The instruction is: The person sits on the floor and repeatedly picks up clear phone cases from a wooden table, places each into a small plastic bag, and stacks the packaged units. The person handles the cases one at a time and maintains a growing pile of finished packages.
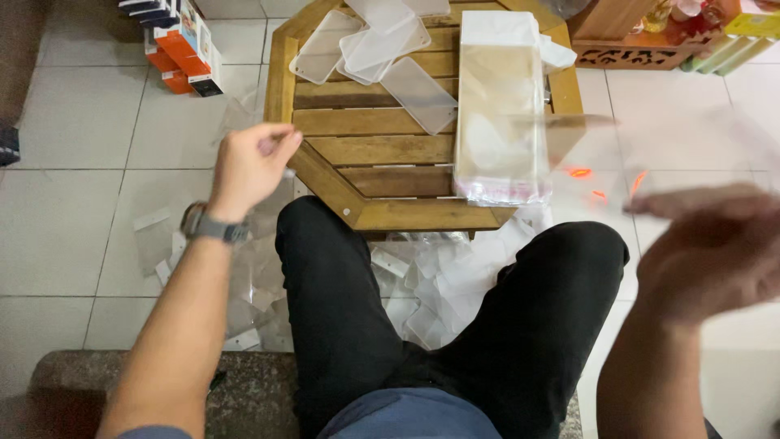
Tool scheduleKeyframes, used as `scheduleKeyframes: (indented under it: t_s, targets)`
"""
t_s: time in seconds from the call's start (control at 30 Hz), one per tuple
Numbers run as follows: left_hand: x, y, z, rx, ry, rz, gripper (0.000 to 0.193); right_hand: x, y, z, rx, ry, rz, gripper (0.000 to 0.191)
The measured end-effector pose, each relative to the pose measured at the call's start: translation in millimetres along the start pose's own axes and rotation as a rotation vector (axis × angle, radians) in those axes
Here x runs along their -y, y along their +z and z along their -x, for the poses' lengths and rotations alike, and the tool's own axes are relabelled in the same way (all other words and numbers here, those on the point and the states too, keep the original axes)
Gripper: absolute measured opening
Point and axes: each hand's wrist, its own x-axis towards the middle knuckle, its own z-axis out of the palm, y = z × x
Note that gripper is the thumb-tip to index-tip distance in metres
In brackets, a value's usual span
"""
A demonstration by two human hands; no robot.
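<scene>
My left hand (250, 165) hovers beside the left edge of a small wooden slatted table (382, 154), fingertips pinched together; nothing shows clearly between them. My right hand (715, 256) is blurred by motion at the right, over the floor tiles. A faint, smeared clear plastic sleeve (581, 138) stretches from it toward the table's right edge. On the table lies a tall stack of clear plastic sleeves (497, 114). Several translucent phone cases (382, 49) lie spread across the far half.
My legs in black trousers (341, 301) are under the table's near edge. Discarded clear wrappers and strips (443, 280) litter the floor between them and at the left. Orange and white boxes (183, 49) are stacked at the far left; a carved wooden stand (642, 45) is at the far right.
</scene>
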Motion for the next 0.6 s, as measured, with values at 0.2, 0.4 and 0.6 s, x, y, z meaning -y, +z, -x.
scheduleKeyframes:
  t_s: [0.2, 0.4, 0.6]
  targets:
    - [3.1, 67.6, -142.5, -0.160, 0.222, -0.207, 0.034, 72.1, 11.0, 60.5, 0.153, 0.468, -0.404, 0.064]
    - [0.8, 97.4, -187.8, -0.022, 0.069, -0.332, 0.034, 57.9, 29.3, 90.8, 0.111, 1.082, -0.538, 0.021]
    - [6.7, 84.4, -170.0, 0.045, 0.109, -0.337, 0.017, 39.7, 34.8, 103.5, 0.179, 1.226, -0.370, 0.027]
